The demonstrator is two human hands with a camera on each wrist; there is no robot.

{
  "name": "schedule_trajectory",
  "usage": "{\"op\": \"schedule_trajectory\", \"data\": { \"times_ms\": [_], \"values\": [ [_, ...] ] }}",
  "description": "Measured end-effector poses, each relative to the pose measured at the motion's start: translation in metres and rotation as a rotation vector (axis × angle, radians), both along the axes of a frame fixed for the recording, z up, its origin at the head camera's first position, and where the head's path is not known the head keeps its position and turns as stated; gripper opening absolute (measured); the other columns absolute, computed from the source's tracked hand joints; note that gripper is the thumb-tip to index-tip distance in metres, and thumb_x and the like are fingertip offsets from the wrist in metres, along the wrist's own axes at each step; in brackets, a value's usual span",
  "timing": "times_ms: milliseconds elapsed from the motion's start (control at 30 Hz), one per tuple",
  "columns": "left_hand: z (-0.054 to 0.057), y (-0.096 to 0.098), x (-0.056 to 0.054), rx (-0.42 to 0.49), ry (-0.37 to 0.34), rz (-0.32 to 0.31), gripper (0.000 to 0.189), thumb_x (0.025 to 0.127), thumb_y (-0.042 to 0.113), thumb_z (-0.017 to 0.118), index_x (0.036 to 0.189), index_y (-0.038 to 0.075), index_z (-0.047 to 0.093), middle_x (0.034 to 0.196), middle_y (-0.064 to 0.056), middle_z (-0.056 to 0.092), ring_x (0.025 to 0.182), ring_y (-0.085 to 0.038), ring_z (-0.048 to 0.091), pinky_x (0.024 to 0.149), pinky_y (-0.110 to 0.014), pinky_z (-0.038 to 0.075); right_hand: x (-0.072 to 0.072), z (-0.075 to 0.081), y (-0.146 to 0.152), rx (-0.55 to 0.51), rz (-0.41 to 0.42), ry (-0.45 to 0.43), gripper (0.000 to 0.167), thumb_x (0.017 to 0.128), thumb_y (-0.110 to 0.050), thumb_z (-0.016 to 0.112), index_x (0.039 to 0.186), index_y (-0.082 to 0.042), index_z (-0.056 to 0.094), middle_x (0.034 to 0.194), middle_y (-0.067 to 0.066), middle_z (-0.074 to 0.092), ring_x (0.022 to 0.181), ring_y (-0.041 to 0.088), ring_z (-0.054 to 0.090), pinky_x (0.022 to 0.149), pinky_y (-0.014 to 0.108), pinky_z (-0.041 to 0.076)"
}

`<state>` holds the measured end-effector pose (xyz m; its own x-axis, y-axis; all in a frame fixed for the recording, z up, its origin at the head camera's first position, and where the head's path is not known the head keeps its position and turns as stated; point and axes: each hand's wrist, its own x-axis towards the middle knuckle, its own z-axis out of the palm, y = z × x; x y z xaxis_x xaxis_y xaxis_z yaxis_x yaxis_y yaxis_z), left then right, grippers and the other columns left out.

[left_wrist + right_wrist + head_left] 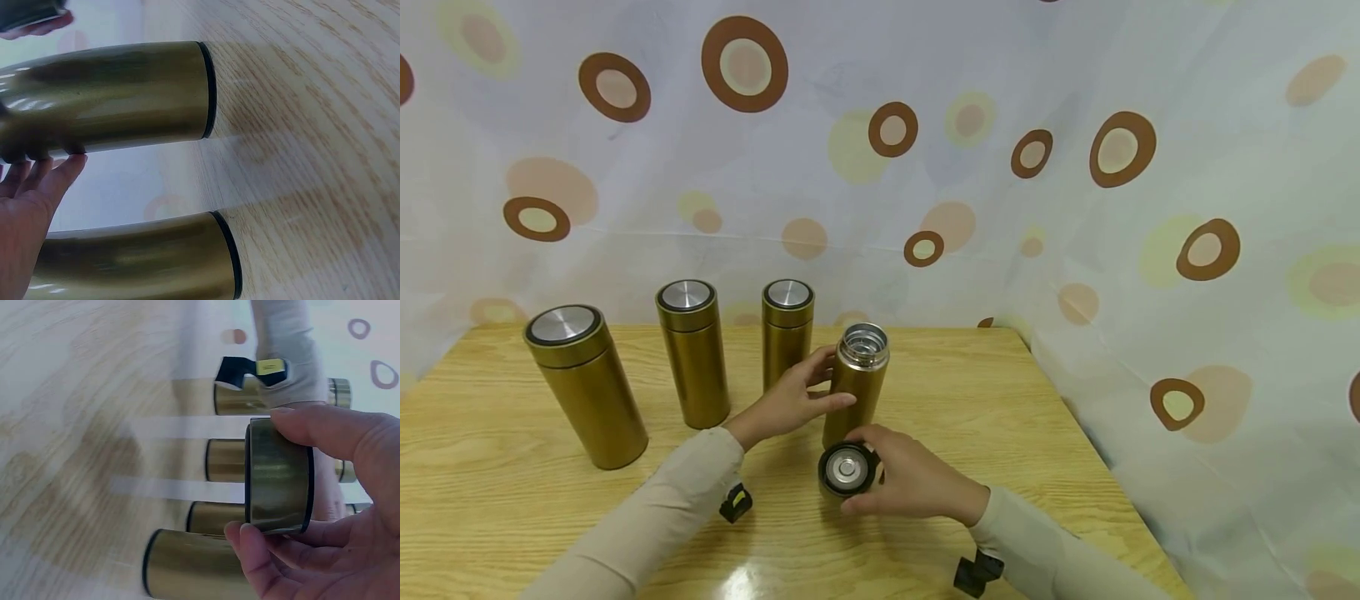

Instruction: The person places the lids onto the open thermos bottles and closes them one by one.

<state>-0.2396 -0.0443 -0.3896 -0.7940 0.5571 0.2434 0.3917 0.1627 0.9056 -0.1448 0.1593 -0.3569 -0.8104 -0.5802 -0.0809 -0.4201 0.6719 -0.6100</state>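
Note:
My left hand (793, 396) holds an uncapped gold thermos bottle (859, 387), thumb across its near side. In the left wrist view, fingertips (72, 165) touch the bottle's wall (125, 100); its base stands on the table. The silver threaded mouth is bare. In front of the bottle, my right hand (917, 475) grips its gold lid (847, 468) between thumb and fingers. The lid's dark-rimmed metal underside faces the head camera. Seen from the right wrist, the lid (280, 475) is sideways, held clear of the table.
Three capped gold thermos bottles stand to the left: a wide one (587, 387), a middle one (692, 354) and a smaller one (787, 333) just behind my left hand. The wooden table (985, 392) meets a patterned cloth backdrop (970, 167) at back and right.

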Motion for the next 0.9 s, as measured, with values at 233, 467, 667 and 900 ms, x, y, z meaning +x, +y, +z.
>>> {"op": "schedule_trajectory", "data": {
  "times_ms": [233,467,667,900],
  "values": [
    [-0.001,0.000,-0.001,0.011,0.004,-0.003,0.069,0.090,0.022,0.069,0.147,0.012,0.032,0.146,-0.018,0.040,0.133,-0.041,0.039,0.102,-0.051,0.044,0.001,0.010,0.004,-0.084,-0.011,-0.046,0.067,0.079,-0.036,0.079,0.132,-0.009,0.047,0.110,-0.006,0.060,0.087,0.009,0.056,0.065,0.023,0.054],
    [0.000,0.001,0.000,0.009,0.009,-0.002,0.069,0.089,0.022,0.070,0.147,0.012,0.033,0.146,-0.017,0.042,0.132,-0.039,0.041,0.101,-0.051,0.044,0.002,0.017,0.006,-0.136,-0.024,-0.034,0.066,0.080,-0.034,0.079,0.132,-0.009,0.047,0.112,-0.005,0.060,0.092,0.015,0.056,0.066,0.024,0.054],
    [0.001,0.001,0.001,0.006,0.014,-0.001,0.070,0.089,0.023,0.070,0.147,0.012,0.033,0.146,-0.017,0.042,0.132,-0.039,0.042,0.101,-0.051,0.045,0.006,0.023,0.009,-0.131,-0.034,-0.021,0.066,0.080,-0.036,0.078,0.133,-0.014,0.047,0.112,-0.009,0.061,0.092,0.012,0.055,0.069,0.025,0.053],
    [-0.001,0.002,0.000,0.016,0.000,-0.007,0.071,0.089,0.024,0.070,0.148,0.013,0.031,0.147,-0.017,0.040,0.133,-0.040,0.041,0.102,-0.051,0.044,0.009,0.034,0.015,-0.136,-0.043,0.010,0.065,0.080,-0.036,0.077,0.133,-0.012,0.047,0.108,-0.007,0.062,0.090,0.015,0.054,0.067,0.028,0.053]
  ]
}}
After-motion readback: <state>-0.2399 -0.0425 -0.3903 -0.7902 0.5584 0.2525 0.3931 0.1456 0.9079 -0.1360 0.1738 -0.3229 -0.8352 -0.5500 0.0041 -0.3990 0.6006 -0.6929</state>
